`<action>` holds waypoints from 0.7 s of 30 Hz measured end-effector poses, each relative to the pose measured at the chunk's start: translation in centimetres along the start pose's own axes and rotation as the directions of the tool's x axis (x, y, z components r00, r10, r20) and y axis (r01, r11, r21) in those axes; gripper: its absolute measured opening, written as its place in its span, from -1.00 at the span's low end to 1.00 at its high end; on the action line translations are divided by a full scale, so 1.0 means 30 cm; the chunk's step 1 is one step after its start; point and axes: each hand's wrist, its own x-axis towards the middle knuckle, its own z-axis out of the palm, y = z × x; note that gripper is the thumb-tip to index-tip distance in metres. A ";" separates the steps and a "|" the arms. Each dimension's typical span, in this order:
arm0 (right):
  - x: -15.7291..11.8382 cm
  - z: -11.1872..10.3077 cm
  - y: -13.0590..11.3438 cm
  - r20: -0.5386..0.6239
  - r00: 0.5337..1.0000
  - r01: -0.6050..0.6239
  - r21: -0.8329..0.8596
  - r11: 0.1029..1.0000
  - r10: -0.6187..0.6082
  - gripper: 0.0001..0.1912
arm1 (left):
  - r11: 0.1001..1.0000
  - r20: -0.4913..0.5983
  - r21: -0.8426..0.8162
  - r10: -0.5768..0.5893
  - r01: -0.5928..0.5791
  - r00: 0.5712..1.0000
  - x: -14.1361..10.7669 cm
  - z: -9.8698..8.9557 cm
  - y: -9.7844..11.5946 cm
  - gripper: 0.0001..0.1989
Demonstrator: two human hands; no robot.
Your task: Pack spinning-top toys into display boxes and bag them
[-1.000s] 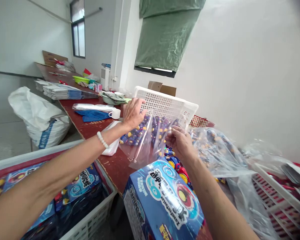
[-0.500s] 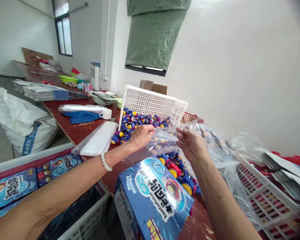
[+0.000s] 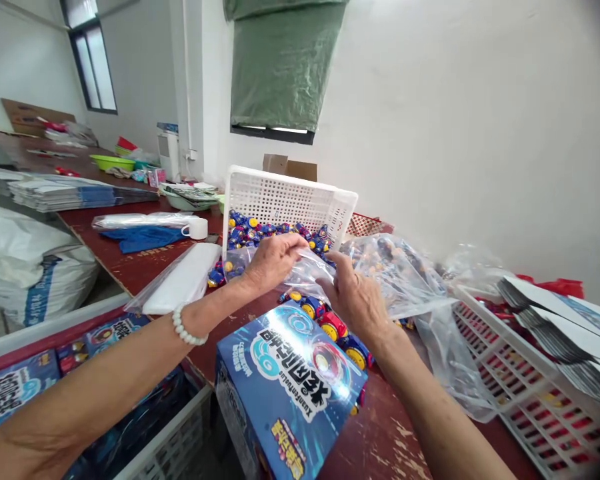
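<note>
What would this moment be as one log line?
left hand: pinching bag; right hand: at bag, grip unclear; box: nearer than basket; basket: toys inside

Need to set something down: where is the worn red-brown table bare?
Bare tabletop shows between the blue printed cardboard box and the right forearm; a smaller strip runs between the crumpled blue cloth and the flat white plastic packet. Crowded: around the left hand and right hand, with a clear plastic bag and blue, red and yellow plastic toys.
</note>
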 end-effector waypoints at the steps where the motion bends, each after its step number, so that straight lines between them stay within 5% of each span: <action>1: -0.016 0.013 0.009 0.011 1.000 -0.008 0.016 1.000 0.008 -0.58 | 0.996 -0.016 -0.078 -0.049 0.047 0.999 0.010 0.002 -0.011 -0.89; 6: -0.087 0.003 0.043 -0.026 0.988 0.150 -0.143 0.978 -0.155 -0.48 | 0.942 0.103 -0.286 -0.155 0.178 0.983 0.066 -0.014 -0.057 -0.87; 12: -0.112 -0.067 0.110 0.309 0.951 0.152 -0.400 0.904 -0.023 -0.73 | 0.913 0.342 -0.353 -0.076 0.203 0.937 0.064 -0.049 -0.056 -0.88; 14: -0.115 -0.078 0.132 0.343 0.938 0.112 -0.437 0.893 0.050 -0.74 | 0.980 0.349 -0.194 0.031 0.040 0.937 0.053 -0.035 -0.058 -0.95; 16: -0.114 -0.087 0.157 0.356 0.930 0.092 -0.465 0.880 0.091 -0.72 | 0.960 0.386 0.165 0.147 -0.225 0.911 0.049 -0.017 -0.065 -0.80; 18: -0.110 -0.099 0.187 0.342 0.933 0.080 -0.495 0.865 0.109 -0.71 | 0.755 0.430 0.511 0.189 -0.410 0.883 0.058 -0.008 -0.071 -0.70; 21: -0.095 -0.146 0.242 0.258 0.956 0.031 -0.551 0.834 0.135 -0.69 | 0.522 0.342 0.773 0.137 -0.361 0.930 0.095 -0.027 -0.058 -0.70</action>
